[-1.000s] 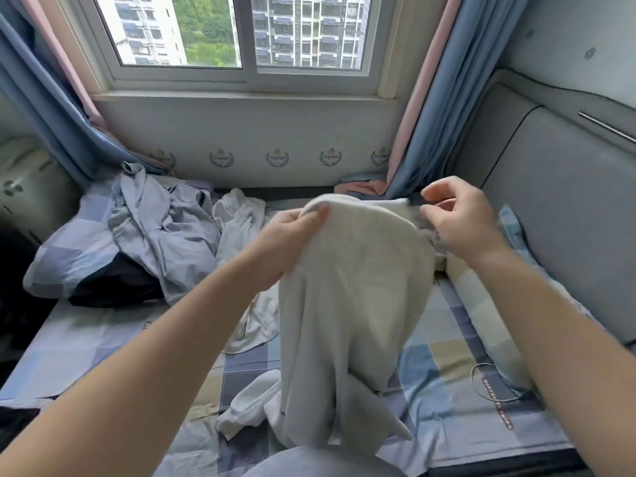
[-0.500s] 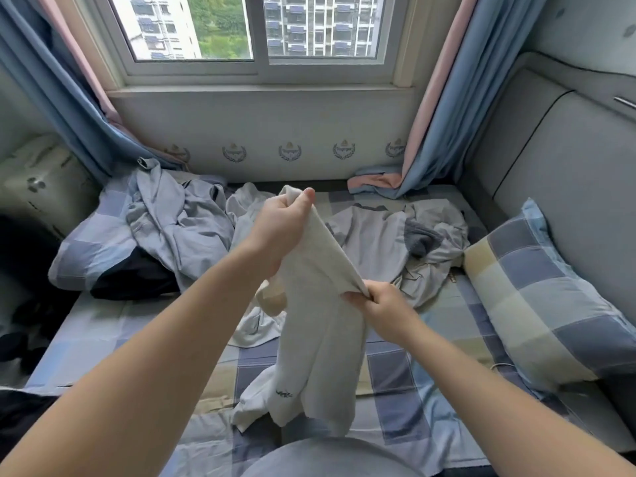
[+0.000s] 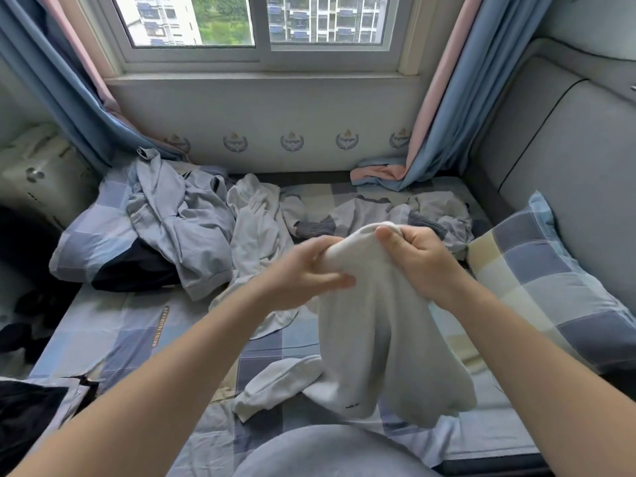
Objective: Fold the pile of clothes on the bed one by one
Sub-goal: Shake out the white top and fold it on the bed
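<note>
A white garment point(image 3: 382, 339) hangs above the checked bed sheet point(image 3: 113, 332), its lower end and a sleeve trailing on the bed. My right hand point(image 3: 416, 259) grips its bunched top edge. My left hand point(image 3: 306, 270) is close beside it, fingers against the cloth just left of the top; the frame is blurred there. Behind lie a grey-blue garment point(image 3: 182, 228) over a dark one point(image 3: 134, 270), another white garment point(image 3: 256, 228), and a grey one point(image 3: 395, 211) spread flat.
Checked pillows lie at the left point(image 3: 82, 242) and at the right point(image 3: 547, 280) against a grey padded headboard point(image 3: 568, 160). Blue and pink curtains point(image 3: 437, 108) hang down onto the bed under the window. Dark cloth point(image 3: 24, 418) lies at the lower left.
My right hand rose from the garment's middle to its top. My left hand dropped lower, and both hands now meet at the bunched top edge. The view shifted slightly.
</note>
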{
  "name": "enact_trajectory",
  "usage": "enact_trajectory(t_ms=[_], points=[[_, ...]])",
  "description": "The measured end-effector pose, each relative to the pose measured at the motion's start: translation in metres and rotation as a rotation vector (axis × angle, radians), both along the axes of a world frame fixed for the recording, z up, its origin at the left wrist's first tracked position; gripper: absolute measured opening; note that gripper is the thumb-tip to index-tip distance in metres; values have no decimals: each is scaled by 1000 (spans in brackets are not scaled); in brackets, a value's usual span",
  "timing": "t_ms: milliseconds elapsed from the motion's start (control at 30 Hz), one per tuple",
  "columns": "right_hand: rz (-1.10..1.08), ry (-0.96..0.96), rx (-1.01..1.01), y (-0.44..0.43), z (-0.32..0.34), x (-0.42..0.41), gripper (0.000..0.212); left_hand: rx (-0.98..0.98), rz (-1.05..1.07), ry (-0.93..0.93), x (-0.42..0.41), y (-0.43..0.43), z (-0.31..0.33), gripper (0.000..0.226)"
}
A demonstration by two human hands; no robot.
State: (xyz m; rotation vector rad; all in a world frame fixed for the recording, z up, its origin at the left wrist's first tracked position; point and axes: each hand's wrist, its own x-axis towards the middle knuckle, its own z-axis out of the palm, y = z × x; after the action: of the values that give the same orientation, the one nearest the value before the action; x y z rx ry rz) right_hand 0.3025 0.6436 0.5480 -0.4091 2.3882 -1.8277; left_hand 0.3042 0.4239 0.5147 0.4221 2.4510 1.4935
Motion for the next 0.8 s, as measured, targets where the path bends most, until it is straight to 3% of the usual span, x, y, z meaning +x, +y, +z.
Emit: enact_trajectory(t_ms=[100, 267, 367, 500, 533, 633, 733, 800], points=[[28, -40, -85, -1, 14, -4, 31, 58, 39, 71, 5, 17, -9, 31], [108, -146, -123, 18, 5, -10, 45, 253, 186, -25, -4, 16, 20, 42], [169, -244, 21, 30, -26, -10, 27, 329, 269, -56, -2, 19, 32, 34], [152, -433, 148, 37, -87, -1, 2, 614, 358, -118, -8, 15, 42, 32], [146, -460, 157, 37, -97, 2, 6, 632, 374, -118, -9, 11, 43, 32], [88, -468, 94, 32, -99, 11, 19, 535, 500, -25, -18, -4, 32, 37], [36, -410, -73, 20, -66, 11, 28, 127, 637, 214, -25, -22, 10, 25], [16, -336, -171, 11, -39, 10, 27, -121, 560, 321, -22, -27, 1, 25]])
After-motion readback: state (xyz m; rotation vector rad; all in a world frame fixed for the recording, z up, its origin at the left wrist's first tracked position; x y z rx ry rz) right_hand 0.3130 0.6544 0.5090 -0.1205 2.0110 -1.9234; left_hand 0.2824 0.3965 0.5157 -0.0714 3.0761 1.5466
